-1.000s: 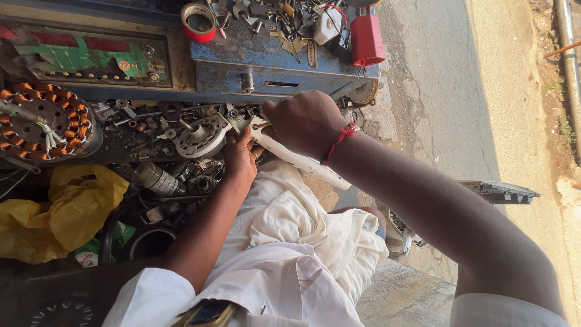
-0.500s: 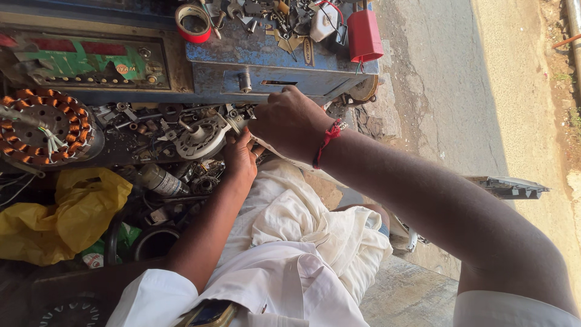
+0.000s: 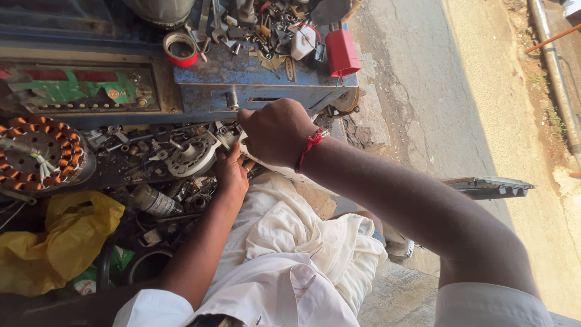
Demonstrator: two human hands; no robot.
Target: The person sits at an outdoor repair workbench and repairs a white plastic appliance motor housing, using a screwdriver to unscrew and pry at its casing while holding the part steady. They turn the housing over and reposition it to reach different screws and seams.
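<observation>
White strip (image 3: 272, 166) runs btwn our hands, long axis slanting from lap up-left twd the counter (image 3: 266, 85). Left hand (image 3: 233, 172) cups it from below; right hand (image 3: 278, 130), fisted, grips its upper end.

Right hand (image 3: 277, 130): closed into a fist; what its fingers hold is hidden beneath it, cannot tell.
Left hand (image 3: 232, 171): fingertips tucked under the right hand at 1 o'clock; grip not visible.
White part (image 3: 275, 168): only a strip shows under the right wrist; shape unclear.
Wound stator (image 3: 37, 154): cut off by the frame edge at 9 o'clock.
Yellow bag (image 3: 54, 242): contents hidden; left end cropped.
Grey vessel (image 3: 158, 8): top cropped at 12 o'clock.
Small parts on blue bench (image 3: 254, 75): cluttered, too small to tell apart.
Person's sleeves: both cut off at 6 o'clock.
</observation>
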